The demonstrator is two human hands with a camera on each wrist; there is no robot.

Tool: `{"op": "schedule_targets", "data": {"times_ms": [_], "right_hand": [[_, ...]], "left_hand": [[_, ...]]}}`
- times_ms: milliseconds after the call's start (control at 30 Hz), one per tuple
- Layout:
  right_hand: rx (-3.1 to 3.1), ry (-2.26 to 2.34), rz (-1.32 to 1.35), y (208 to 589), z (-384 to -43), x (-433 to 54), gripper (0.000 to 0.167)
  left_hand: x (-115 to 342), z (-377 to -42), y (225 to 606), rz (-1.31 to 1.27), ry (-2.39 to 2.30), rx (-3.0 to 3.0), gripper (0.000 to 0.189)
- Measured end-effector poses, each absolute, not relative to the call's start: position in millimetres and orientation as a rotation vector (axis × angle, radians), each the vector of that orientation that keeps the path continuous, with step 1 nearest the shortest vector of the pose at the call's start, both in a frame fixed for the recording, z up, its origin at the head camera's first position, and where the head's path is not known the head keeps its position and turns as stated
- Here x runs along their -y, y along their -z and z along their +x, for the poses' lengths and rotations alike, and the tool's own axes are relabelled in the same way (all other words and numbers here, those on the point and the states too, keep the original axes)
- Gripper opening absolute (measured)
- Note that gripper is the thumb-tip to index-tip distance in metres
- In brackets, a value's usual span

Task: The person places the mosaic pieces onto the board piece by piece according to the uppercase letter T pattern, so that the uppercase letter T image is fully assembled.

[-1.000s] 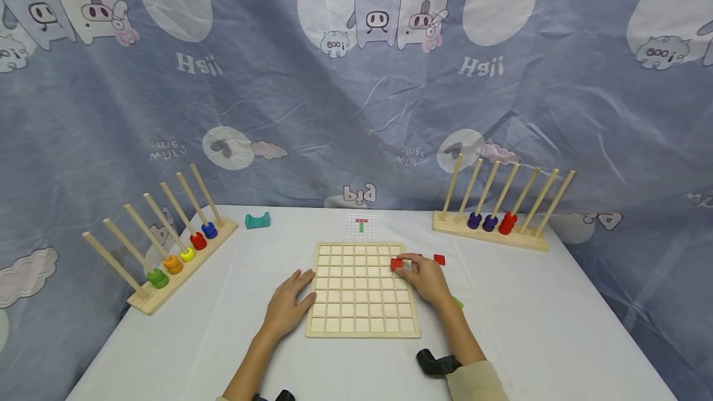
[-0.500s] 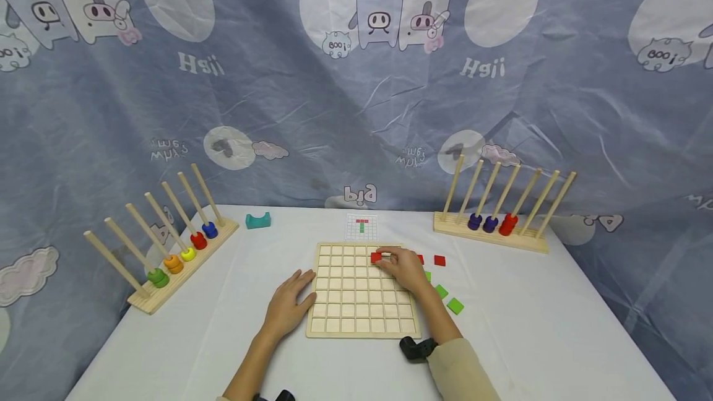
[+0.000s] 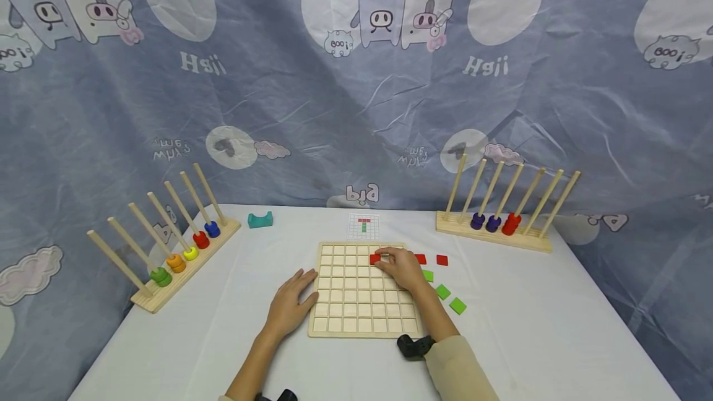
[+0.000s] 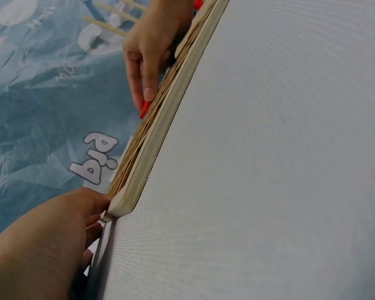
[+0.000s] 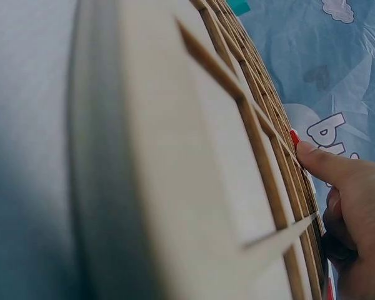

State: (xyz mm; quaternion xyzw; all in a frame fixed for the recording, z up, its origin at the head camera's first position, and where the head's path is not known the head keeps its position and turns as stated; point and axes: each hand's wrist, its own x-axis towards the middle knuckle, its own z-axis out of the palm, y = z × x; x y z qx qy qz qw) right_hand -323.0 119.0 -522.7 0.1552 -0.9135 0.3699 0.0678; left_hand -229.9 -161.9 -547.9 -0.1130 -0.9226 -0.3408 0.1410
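A wooden grid board (image 3: 356, 293) lies on the white table. My right hand (image 3: 402, 270) pinches a red square tile (image 3: 375, 259) between thumb and fingers over the board's second row from the far edge. In the left wrist view that red tile (image 4: 145, 109) is tilted, one edge down at the grid. My left hand (image 3: 288, 307) rests at the board's left edge, thumb and fingertips touching the frame, fingers fairly straight. Right of the board lie loose red tiles (image 3: 442, 260) and green tiles (image 3: 458, 306).
Behind the board lies a pattern card (image 3: 364, 226) printed with a red and green T. Peg racks with coloured rings stand at left (image 3: 189, 265) and right (image 3: 492, 231). A teal curved block (image 3: 260, 220) sits at the back left. A patterned cloth (image 3: 334, 98) hangs behind.
My right hand has carried the red tile leftward from the board's right edge to further in over the grid, barely moving in the last half second. My left hand stays put.
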Motion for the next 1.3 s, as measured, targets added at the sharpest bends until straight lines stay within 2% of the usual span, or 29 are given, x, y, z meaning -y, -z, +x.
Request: {"op": "schedule_targets", "data": {"times_ms": [567, 833, 1067, 1300], "right_hand": [[2.781, -1.112, 0.446, 519, -322, -124, 0.032], [2.765, -1.131, 0.402, 514, -318, -135, 0.040], [2.774, -1.060, 0.339, 513, -319, -160, 0.045], [2.762, -1.005, 0.352, 516, -319, -211, 0.048]], "left_hand": [[158, -229, 547, -0.332, 1.003, 2.654, 0.046], [159, -230, 547, -0.332, 0.987, 2.668, 0.046], [161, -231, 549, -0.317, 0.977, 2.673, 0.046], [162, -231, 548, -0.318, 0.989, 2.671, 0.046]]}}
